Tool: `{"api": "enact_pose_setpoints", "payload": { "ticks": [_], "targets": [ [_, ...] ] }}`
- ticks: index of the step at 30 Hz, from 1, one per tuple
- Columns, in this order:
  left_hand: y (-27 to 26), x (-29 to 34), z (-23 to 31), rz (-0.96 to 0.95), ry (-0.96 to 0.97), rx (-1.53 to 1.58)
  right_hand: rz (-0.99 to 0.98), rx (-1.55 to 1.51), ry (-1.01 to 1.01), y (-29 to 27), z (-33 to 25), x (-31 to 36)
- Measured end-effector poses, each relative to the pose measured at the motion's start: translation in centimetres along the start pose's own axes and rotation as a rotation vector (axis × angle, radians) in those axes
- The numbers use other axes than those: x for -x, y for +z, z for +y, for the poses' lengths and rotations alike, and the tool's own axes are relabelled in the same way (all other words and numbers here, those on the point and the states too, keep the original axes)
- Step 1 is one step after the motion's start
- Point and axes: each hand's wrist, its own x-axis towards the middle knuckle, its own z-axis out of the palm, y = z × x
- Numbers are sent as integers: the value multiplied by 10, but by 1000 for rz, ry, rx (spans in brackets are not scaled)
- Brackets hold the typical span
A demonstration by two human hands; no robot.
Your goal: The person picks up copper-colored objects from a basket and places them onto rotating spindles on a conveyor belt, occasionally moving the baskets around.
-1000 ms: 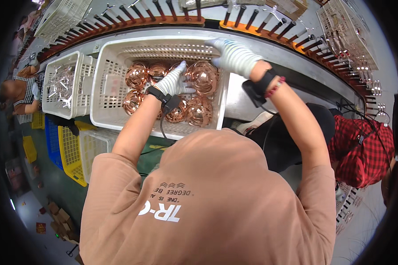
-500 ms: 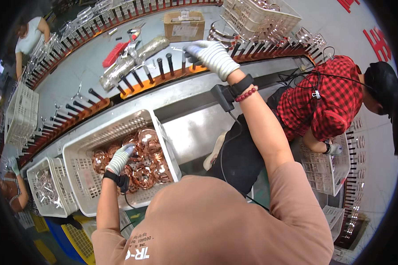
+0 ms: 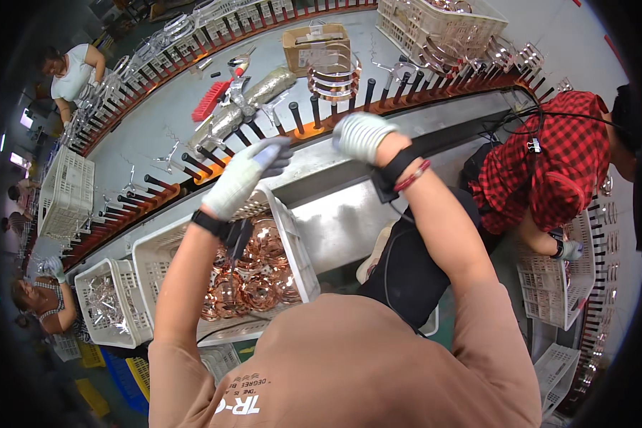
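Left hand (image 3: 248, 171) loosely spread over the basket's (image 3: 297, 246) far edge; right hand (image 3: 364, 137) curled, contents unclear. Reaching forward carelessly could bump them against posts (image 3: 296, 118) beyond the basket.

Left forearm (image 3: 180, 285) partly hides the crate (image 3: 299, 253) of copper-coloured rings (image 3: 258, 292)

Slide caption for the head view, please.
Left hand and right hand, both white-gloved, near black-tipped rods; shiny copper-coloured metal rings lie in a white perforated plastic crate.
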Motion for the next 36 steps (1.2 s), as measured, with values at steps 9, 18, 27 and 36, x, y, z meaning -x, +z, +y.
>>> {"api": "enact_pose_setpoints", "payload": {
  "ticks": [9, 18, 27, 36],
  "targets": [
    [14, -123, -15, 100, -150, 862, -132, -114, -182, 4, -82, 21],
    [-24, -146, -14, 495, -40, 953, -201, 9, -223, 1, -85, 29],
    [20, -73, 98, 448, 531, 369, 139, -257, -237, -8, -61, 34],
    [33, 7, 51, 299, 219, 1047, 313, -706, -206, -49, -10, 17]
  ]
}}
